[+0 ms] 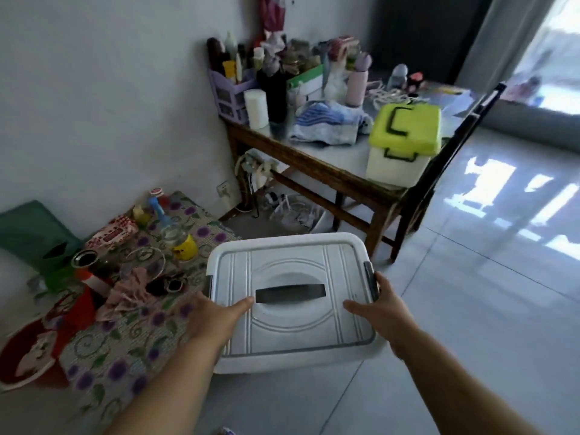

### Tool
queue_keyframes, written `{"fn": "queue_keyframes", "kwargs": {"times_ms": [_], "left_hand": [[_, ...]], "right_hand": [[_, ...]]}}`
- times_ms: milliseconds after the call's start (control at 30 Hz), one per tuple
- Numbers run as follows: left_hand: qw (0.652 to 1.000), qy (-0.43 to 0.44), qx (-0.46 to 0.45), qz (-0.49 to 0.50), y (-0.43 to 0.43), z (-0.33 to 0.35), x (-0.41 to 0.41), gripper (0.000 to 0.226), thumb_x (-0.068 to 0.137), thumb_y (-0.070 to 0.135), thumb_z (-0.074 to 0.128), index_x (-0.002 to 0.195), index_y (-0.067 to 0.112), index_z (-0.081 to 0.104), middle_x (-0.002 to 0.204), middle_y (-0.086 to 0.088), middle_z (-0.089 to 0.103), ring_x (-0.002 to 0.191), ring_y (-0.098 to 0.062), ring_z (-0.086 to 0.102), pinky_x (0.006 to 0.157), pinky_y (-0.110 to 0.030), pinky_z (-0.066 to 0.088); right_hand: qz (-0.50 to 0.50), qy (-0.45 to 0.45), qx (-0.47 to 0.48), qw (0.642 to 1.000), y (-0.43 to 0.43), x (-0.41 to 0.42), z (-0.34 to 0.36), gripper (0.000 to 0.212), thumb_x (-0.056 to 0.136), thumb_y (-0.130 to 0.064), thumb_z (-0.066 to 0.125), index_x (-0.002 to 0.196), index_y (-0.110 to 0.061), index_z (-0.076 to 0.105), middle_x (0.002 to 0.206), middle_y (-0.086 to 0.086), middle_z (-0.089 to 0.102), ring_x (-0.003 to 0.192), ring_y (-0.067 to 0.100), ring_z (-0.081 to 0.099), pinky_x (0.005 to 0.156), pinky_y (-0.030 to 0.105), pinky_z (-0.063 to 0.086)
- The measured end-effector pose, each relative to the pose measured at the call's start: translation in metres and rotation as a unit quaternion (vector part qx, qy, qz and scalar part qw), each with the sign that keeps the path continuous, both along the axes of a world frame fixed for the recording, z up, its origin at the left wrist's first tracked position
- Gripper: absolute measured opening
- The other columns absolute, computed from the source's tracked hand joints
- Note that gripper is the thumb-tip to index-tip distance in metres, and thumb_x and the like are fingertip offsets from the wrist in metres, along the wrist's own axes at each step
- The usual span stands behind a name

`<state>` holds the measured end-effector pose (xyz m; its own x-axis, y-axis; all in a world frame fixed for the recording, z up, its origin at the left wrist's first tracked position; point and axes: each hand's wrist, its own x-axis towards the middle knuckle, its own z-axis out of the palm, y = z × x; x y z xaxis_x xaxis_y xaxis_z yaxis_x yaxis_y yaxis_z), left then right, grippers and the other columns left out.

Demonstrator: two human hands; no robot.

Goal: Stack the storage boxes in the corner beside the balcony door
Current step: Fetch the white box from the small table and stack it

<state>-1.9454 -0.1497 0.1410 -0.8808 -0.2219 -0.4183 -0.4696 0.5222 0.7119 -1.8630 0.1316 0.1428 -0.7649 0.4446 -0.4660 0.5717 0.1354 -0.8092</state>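
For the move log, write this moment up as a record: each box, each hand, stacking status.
held box: white storage box, lid on, grey handle
left hand: grips its left edge, thumb on lid
right hand: grips its right edge beside the grey latch
other box: green-lidded box, on the corner of the wooden table
stacked: not yet
balcony door: far right

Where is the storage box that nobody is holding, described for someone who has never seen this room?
Find the wooden table against the white wall. On its near corner, beside the black chair, sits a small white storage box. Its lime-green lid with a dark handle sets it apart from the pink bottle and striped towel behind it.
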Motion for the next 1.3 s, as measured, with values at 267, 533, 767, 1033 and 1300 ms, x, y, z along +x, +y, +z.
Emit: {"fn": "queue_keyframes", "kwargs": {"times_ms": [267, 533, 767, 1033, 1300], "left_hand": [[0.992, -0.018, 0.0, -0.129, 0.16, -0.001, 0.028, 0.129, 0.057, 0.059, 0.083, 0.153, 0.006, 0.014, 0.157, -0.016, 0.03, 0.142, -0.037, 0.034, 0.116, -0.048, 0.031], [0.959, -0.036, -0.005, -0.281, 0.319, -0.009, 0.037, 0.116, 0.056, 0.054, 0.087, 0.142, 0.007, 0.025, 0.143, -0.02, 0.044, 0.13, -0.04, 0.045, 0.107, -0.054, 0.041], [0.92, -0.049, -0.002, -0.389, 0.466, -0.027, 0.035, 0.121, 0.058, 0.058, 0.083, 0.149, 0.011, 0.017, 0.148, -0.02, 0.04, 0.134, -0.04, 0.042, 0.109, -0.054, 0.039], [0.857, -0.07, -0.007, -0.51, 0.664, -0.028, 0.007, 0.125, 0.059, 0.061, 0.081, 0.151, 0.013, 0.011, 0.152, -0.022, 0.033, 0.138, -0.041, 0.035, 0.109, -0.052, 0.038], [0.804, -0.041, -0.046, -0.592, 0.832, -0.017, 0.011, 0.127, 0.055, 0.067, 0.08, 0.149, 0.013, 0.013, 0.148, -0.023, 0.036, 0.133, -0.042, 0.041, 0.106, -0.053, 0.042]], "right_hand": [[-0.126, -0.002, -0.003, 0.992, 0.124, 0.095, 0.01, 0.088, 0.071, -0.022, 0.083, 0.144, -0.022, 0.034, 0.121, 0.001, 0.049, 0.106, 0.019, 0.047, 0.095, 0.041, 0.045], [-0.272, -0.027, 0.012, 0.962, 0.232, 0.166, -0.001, 0.099, 0.068, -0.036, 0.084, 0.148, -0.022, 0.028, 0.14, 0.011, 0.047, 0.127, 0.033, 0.048, 0.108, 0.053, 0.042], [-0.37, -0.038, 0.012, 0.928, 0.33, 0.195, -0.01, 0.105, 0.068, -0.037, 0.084, 0.151, -0.023, 0.021, 0.147, 0.012, 0.042, 0.133, 0.033, 0.044, 0.11, 0.053, 0.04], [-0.476, -0.049, 0.021, 0.878, 0.459, 0.202, 0.004, 0.108, 0.071, -0.034, 0.083, 0.154, -0.026, 0.014, 0.154, 0.011, 0.034, 0.138, 0.033, 0.038, 0.113, 0.052, 0.035], [-0.545, -0.039, 0.053, 0.836, 0.572, 0.216, 0.009, 0.109, 0.074, -0.032, 0.081, 0.155, -0.026, 0.009, 0.158, 0.009, 0.025, 0.142, 0.033, 0.031, 0.114, 0.05, 0.033]]}}
